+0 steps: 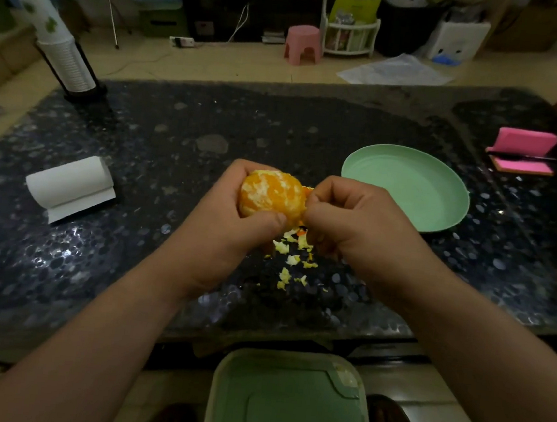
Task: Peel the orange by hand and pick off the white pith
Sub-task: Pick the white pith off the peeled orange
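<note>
An orange (272,194), mostly bare of peel and streaked with white pith, sits in my left hand (231,226), whose fingers curl behind it and whose thumb presses its lower front. My right hand (347,221) is against the fruit's right side, its fingertips pinching a strip of peel (307,189) that sticks out at the upper right. Small torn scraps of peel and pith (291,256) lie on the dark speckled table (174,153) just below both hands.
A pale green plate (408,186) sits to the right of my hands. A white tissue roll (70,182) lies at the left, a stack of paper cups (62,54) at the far left, pink notes (524,149) at the far right. A green bin (286,402) stands below the table's near edge.
</note>
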`<state>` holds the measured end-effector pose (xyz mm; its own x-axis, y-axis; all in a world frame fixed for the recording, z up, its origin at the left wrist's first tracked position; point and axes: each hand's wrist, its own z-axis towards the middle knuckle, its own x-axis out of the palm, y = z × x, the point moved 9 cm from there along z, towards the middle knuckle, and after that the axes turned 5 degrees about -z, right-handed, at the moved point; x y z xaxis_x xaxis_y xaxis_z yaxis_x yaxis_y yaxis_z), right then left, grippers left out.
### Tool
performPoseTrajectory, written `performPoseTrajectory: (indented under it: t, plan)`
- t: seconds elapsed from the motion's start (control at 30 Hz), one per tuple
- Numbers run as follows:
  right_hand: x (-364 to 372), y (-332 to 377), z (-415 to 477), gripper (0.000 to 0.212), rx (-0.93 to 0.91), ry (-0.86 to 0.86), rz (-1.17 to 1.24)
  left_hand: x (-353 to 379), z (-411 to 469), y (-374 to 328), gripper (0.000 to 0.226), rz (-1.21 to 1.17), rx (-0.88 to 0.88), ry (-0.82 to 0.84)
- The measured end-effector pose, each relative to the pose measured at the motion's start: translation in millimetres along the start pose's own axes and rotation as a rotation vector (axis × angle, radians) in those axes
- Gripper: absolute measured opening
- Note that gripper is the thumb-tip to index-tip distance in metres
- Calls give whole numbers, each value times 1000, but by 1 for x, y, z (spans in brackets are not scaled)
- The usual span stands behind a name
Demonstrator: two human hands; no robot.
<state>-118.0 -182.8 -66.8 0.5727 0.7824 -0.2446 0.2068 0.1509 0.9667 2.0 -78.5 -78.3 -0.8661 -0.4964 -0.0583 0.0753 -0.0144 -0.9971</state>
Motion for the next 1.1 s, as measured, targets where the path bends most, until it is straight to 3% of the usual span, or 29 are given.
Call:
performPoseTrajectory:
  t: [0.37, 0.57, 0.7, 1.1]
  plan:
    - [-15, -1, 0, 6, -7, -30, -43, -8, 4, 2, 44, -341, -60, -26]
    - [-1, 5, -3, 2, -35, 51, -42, -8, 5, 4, 59, -229, -33, -25]
    - [3, -3, -4, 12, 29, 81, -14, -8, 3, 0, 62, -114, 10, -22]
    - [13, -24, -5, 18, 261, 178, 115, 2, -4, -12, 56, 201, 86, 17]
